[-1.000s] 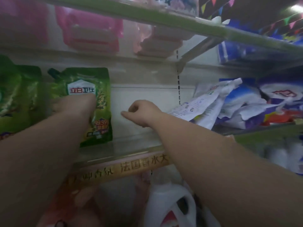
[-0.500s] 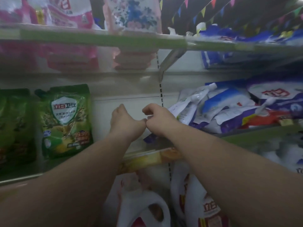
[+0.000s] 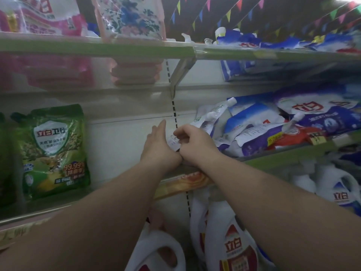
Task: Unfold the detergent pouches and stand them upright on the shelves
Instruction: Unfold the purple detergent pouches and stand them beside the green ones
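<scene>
A green detergent pouch stands upright at the left of the middle shelf. At the right of that shelf, blue and white pouches lie in a crumpled, folded pile. Both my hands meet at the left end of this pile. My right hand is curled and grips a white pouch edge that shows between the hands. My left hand lies against the same pouch with its fingers straight and pointing up. The rest of that pouch is hidden behind my hands.
The green shelf edge runs under the pile. The upper shelf carries pink and floral pouches and more blue ones at the right. White detergent jugs stand below. Bare shelf back shows between the green pouch and my hands.
My left hand left the green pouch and joined the right hand at the pile. Its fingers have since straightened upward, and a white pouch edge now shows between the hands.
</scene>
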Motion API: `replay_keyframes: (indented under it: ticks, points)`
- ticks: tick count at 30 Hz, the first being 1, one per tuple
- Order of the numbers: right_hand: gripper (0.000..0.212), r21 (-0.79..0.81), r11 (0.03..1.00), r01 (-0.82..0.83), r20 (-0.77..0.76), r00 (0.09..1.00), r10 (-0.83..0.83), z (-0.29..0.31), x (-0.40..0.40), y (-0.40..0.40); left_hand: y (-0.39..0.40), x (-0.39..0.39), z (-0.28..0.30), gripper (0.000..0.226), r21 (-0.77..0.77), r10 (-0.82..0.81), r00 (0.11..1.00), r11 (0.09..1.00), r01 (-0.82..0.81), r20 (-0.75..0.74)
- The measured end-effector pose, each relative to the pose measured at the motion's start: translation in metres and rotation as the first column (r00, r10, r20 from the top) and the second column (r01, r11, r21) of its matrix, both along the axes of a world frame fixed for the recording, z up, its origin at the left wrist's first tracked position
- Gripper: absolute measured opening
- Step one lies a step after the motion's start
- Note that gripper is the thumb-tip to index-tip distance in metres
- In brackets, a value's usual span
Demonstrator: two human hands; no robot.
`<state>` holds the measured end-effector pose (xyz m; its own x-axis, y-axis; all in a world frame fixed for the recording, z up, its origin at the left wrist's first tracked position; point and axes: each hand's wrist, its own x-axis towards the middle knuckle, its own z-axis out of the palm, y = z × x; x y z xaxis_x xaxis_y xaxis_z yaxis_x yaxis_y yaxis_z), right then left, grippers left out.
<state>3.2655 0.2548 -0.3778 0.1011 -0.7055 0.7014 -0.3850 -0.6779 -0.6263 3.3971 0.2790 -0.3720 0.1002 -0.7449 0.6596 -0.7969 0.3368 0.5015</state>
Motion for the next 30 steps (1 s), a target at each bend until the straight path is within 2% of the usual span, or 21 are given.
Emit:
replay_keyframes:
  ticks: [5,9,13,16,22,26,30]
  points:
    - [0.041,-0.076,0.996,0.053,-0.012,0.998,-0.054,-0.004,-0.002,-0.001,-0.011,-0.004,0.001,0.125,0.081,0.036,0.993,0.996,-0.046,0.115]
    - [0.029,-0.058,0.995,0.084,-0.015,0.996,-0.085,-0.007,-0.005,-0.005,-0.012,-0.01,0.004,0.128,0.119,0.039,0.983,0.991,-0.061,0.179]
    - [0.02,-0.055,0.992,0.113,-0.032,0.993,-0.115,-0.007,-0.005,-0.007,-0.02,-0.008,0.003,0.148,0.223,-0.009,0.986,0.974,-0.029,0.165]
    - [0.016,-0.054,0.99,0.134,-0.041,0.99,-0.136,-0.005,-0.002,-0.008,-0.029,-0.003,0.003,0.128,0.277,-0.013,0.989,0.961,-0.028,0.146]
    - [0.009,-0.08,0.982,0.174,-0.071,0.981,-0.179,-0.008,0.002,-0.011,-0.057,0.006,0.002,0.084,0.283,0.039,0.946,0.949,-0.136,0.321]
    - [0.005,-0.071,0.977,0.199,-0.051,0.978,-0.203,-0.012,0.003,-0.014,-0.056,0.008,0.0,0.057,0.252,0.042,0.932,0.957,-0.14,0.359]
    - [0.007,-0.051,0.978,0.202,-0.063,0.977,-0.205,-0.015,0.0,-0.013,-0.047,0.003,0.002,0.052,0.242,0.049,0.938,0.96,-0.139,0.342]
